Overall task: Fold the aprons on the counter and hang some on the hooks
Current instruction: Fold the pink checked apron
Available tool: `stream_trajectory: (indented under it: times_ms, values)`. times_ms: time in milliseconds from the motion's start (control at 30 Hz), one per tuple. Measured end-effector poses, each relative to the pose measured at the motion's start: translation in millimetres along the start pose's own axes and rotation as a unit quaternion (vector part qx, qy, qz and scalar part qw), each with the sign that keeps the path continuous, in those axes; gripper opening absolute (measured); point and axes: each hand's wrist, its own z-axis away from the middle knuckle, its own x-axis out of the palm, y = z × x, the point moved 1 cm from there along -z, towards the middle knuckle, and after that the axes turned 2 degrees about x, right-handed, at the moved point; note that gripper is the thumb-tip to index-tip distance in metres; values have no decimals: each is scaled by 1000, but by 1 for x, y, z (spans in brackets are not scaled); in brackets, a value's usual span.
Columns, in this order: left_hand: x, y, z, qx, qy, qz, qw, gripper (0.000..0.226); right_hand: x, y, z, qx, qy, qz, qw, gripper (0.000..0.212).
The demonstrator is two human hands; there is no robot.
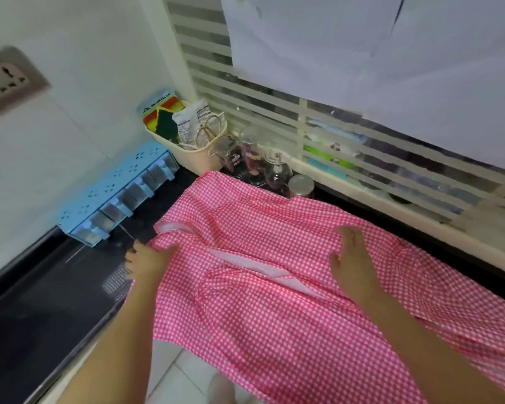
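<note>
Pink gingham apron (274, 316) spread on the counter (184, 177), overhanging the front edge, mid-fold.
Left grip (148, 262) clenched on its left hem, likely to fold it over; right grip (352, 259) flat, released, pinning the cloth.

Pink gingham apron (274, 301) spread across counter (56, 301).

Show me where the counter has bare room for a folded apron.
Bare black counter lies left of the apron, in front of the blue spice rack. Only a thin strip shows behind the apron at right. The back corner is crowded: basket and glass jars.
</note>
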Motion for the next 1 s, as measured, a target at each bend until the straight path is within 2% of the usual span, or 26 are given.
stream_trajectory:
  times_ms: [67, 133, 233, 300, 333, 400, 467, 533, 600, 633, 700, 733, 767, 833, 867, 933, 1000]
  values:
    - [-3, -21, -14, -18, -90, 8, 996, 110, 12, -36, 6, -31, -41, -24, 998, 48]
    - [-7, -36, -29, 4, -167, 16, 986, 113, 28, -70, 13, -51, -74, -31, 995, 49]
    - [-15, -42, -25, 63, -269, 79, 958, 87, 64, -116, 14, -52, -106, -55, 992, 42]
    - [-15, -45, -15, 187, -281, 35, 940, 65, 86, -147, 4, 42, -138, -167, 975, 20]
    - [-12, -44, -6, 281, -258, 27, 924, 59, 92, -162, -1, 103, -164, -264, 945, 18]
    - [-11, -42, 10, 426, -227, 66, 873, 51, 113, -195, -9, 194, -233, -368, 879, 30]
    - [-3, -39, 24, 464, -302, 86, 828, 43, 132, -218, -6, 181, -250, -338, 889, 27]
    - [-2, -38, 25, 444, -390, 50, 805, 30, 147, -228, 1, 175, -205, -299, 915, 48]
    - [-4, -40, 8, 430, -402, 67, 806, 24, 152, -226, 7, 174, -143, -263, 938, 49]
    - [-10, -41, -5, 402, -380, 96, 827, 23, 150, -223, 9, 180, -135, -261, 939, 46]
    - [-19, -48, -37, 297, -294, 161, 894, 23, 143, -218, 9, 210, -125, -289, 926, 43]
    - [-19, -52, -54, 225, -265, 196, 917, 25, 138, -213, 9, 229, -120, -304, 917, 44]
    - [-20, -55, -67, 151, -269, 229, 923, 31, 132, -208, 9, 247, -120, -322, 906, 45]
    - [-15, -54, -78, 50, -351, 258, 899, 52, 122, -197, 9, 290, -131, -369, 873, 50]
    - [-12, -49, -77, 36, -394, 255, 882, 62, 117, -191, 8, 306, -137, -396, 855, 50]
    - [-5, -35, -68, 54, -452, 245, 856, 77, 102, -190, 11, 317, -153, -436, 828, 46]
    - [6, -21, -55, 84, -479, 258, 835, 79, 89, -191, 12, 316, -161, -462, 813, 39]
